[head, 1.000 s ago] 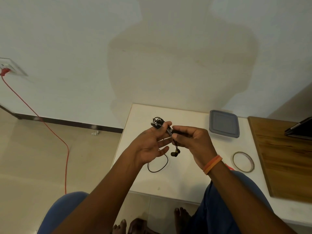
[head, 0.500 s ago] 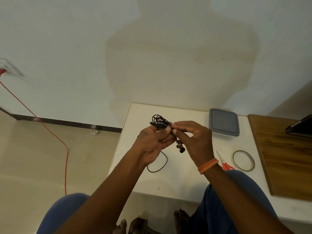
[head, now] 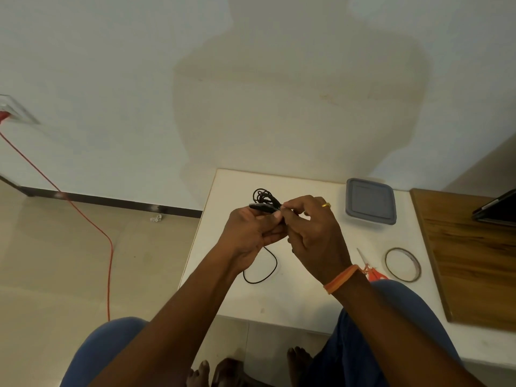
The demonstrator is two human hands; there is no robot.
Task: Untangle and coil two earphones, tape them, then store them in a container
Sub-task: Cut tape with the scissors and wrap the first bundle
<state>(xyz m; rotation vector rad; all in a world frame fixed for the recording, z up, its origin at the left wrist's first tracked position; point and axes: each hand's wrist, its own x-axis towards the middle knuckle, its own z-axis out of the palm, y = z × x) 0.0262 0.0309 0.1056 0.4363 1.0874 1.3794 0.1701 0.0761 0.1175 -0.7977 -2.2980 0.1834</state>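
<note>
Left hand (head: 248,233) grip: fingers curled round black earphone cable (head: 264,198), tangled bundle poking out above hand. Right hand (head: 312,233) grip: thumb and forefinger pinching same cable just beside left thumb. Both hands raised over white surface (head: 293,297). Loose cable loop hangs below left hand, near surface. Grey lidded container (head: 370,201) right of hands, near wall. Tape roll (head: 402,264) further right and nearer person; scissors (head: 371,270) just beside tape.

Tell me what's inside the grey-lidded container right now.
Cannot tell: the grey lid covers the container, hiding its inside. The tangled earphones are outside it, held in both hands.
</note>
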